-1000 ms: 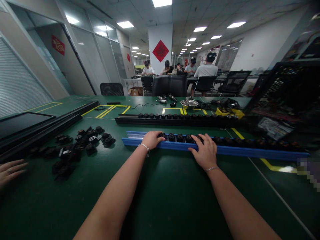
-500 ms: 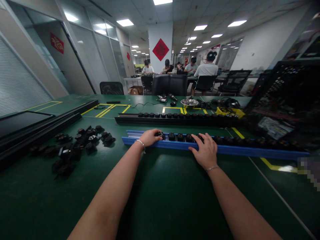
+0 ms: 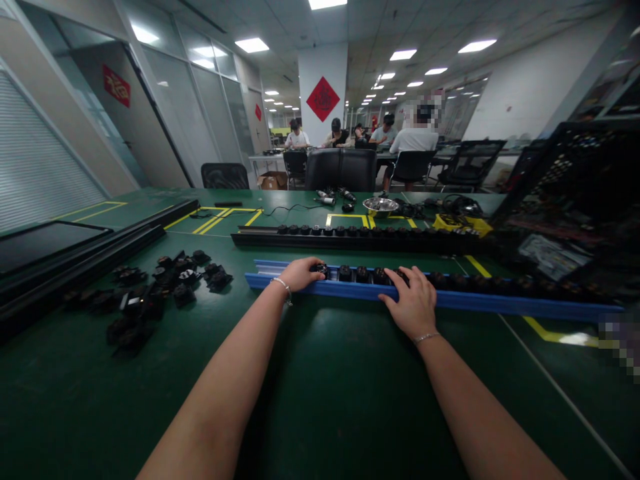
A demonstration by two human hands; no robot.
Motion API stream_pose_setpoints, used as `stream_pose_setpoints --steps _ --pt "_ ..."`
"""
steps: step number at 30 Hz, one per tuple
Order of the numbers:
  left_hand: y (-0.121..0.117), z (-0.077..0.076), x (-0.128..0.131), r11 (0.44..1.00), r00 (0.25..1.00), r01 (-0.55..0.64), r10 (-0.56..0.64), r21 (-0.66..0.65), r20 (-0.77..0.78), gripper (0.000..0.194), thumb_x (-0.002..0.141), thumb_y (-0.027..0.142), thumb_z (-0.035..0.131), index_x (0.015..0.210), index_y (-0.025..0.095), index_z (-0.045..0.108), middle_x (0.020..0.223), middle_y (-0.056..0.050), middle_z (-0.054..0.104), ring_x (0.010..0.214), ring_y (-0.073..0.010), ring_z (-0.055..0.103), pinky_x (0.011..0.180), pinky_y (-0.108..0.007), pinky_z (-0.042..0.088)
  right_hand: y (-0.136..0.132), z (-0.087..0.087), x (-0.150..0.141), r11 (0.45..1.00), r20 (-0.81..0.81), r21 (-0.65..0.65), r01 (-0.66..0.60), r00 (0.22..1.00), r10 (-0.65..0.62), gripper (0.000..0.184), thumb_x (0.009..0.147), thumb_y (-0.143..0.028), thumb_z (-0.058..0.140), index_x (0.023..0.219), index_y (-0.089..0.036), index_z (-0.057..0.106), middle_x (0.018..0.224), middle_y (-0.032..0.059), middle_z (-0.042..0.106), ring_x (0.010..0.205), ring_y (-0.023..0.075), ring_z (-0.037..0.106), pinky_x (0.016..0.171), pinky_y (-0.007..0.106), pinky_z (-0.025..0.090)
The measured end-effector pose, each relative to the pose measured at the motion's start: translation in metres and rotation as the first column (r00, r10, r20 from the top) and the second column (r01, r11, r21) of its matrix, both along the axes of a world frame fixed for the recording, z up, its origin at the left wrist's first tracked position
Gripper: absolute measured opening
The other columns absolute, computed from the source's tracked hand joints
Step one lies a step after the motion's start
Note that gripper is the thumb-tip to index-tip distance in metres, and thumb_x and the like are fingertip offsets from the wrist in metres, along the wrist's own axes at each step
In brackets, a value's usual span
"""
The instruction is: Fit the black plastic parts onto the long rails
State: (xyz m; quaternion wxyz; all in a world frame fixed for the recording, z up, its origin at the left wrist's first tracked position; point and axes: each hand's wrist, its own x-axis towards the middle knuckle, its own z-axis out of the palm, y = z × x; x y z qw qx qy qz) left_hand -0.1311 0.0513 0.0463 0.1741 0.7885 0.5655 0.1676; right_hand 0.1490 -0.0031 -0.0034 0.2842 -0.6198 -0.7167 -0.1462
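Note:
A long blue channel rail (image 3: 310,288) lies across the green table in front of me, with a row of small black parts (image 3: 363,274) sitting inside it. Near its left end, my left hand (image 3: 299,275) pinches the leftmost black part (image 3: 321,270) with thumb and fingertips. Farther right, my right hand (image 3: 416,301) grips across the rail. Its thumb lies against the front wall, and the other fingers rest over the black parts, hiding some of them.
Loose black parts (image 3: 183,275) are heaped on the left. Behind the blue rail lies a black rail (image 3: 270,241) with similar parts. A metal bowl (image 3: 381,205) and a yellow basket (image 3: 463,225) stand farther back. Long black rails (image 3: 95,259) lie at left; people sit beyond the table.
The view has shifted very slightly. Both hands keep the same places on the part and the rail.

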Motion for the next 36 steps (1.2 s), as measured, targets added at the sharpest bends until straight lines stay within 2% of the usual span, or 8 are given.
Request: stream_pose_setpoints --steps 6,19,28,32,36 --pt "0.000 0.000 -0.002 1.000 1.000 0.015 -0.014 0.011 -0.004 0.043 0.077 0.037 0.059 0.117 0.022 0.058 0.118 -0.002 0.063 0.108 -0.0182 0.058 0.093 -0.026 0.043 0.000 -0.001 0.000 1.000 -0.005 0.000 -0.005 1.000 0.005 0.049 0.080 -0.039 0.051 0.126 -0.024 0.049 0.130 0.0106 0.046 0.128 0.0299 0.031 0.100 0.050 0.027" --pt "-0.004 -0.002 0.004 0.994 0.997 -0.058 0.062 0.091 -0.039 0.039 0.075 0.032 0.056 0.112 0.023 0.060 0.109 -0.001 0.067 0.098 -0.0164 0.062 0.088 -0.023 0.045 0.002 -0.003 -0.001 1.000 -0.056 -0.008 0.011 0.998 -0.012 0.066 0.081 -0.043 0.048 0.137 -0.013 0.031 0.132 0.0165 0.045 0.130 0.0288 0.029 0.102 0.049 0.025" --pt "-0.011 -0.004 0.013 0.981 0.988 -0.129 0.139 0.146 -0.066 0.035 0.074 0.031 0.055 0.107 0.020 0.059 0.105 -0.005 0.067 0.100 -0.0195 0.060 0.089 -0.026 0.044 0.000 -0.001 -0.002 1.000 -0.048 0.001 0.000 0.999 0.000 0.063 0.080 -0.039 0.049 0.136 -0.014 0.034 0.133 0.0153 0.045 0.130 0.0290 0.029 0.103 0.049 0.026" --pt "-0.012 -0.005 0.017 0.968 0.982 -0.164 0.179 0.191 -0.063 0.040 0.074 0.040 0.057 0.107 0.017 0.056 0.106 -0.009 0.065 0.104 -0.0210 0.058 0.093 -0.028 0.042 -0.003 0.001 -0.005 0.999 -0.032 0.037 -0.011 0.999 0.012 0.059 0.079 -0.035 0.049 0.134 -0.017 0.038 0.133 0.0136 0.045 0.130 0.0301 0.028 0.103 0.051 0.026" --pt "-0.014 -0.010 0.021 0.936 0.958 -0.250 0.277 0.249 -0.079 0.046 0.074 0.047 0.057 0.107 0.015 0.056 0.107 -0.011 0.064 0.106 -0.0231 0.056 0.097 -0.033 0.040 -0.007 0.003 -0.010 0.996 0.004 0.090 -0.028 1.000 0.028 0.050 0.078 -0.031 0.049 0.126 -0.020 0.049 0.134 0.0118 0.044 0.131 0.0301 0.027 0.104 0.052 0.025"
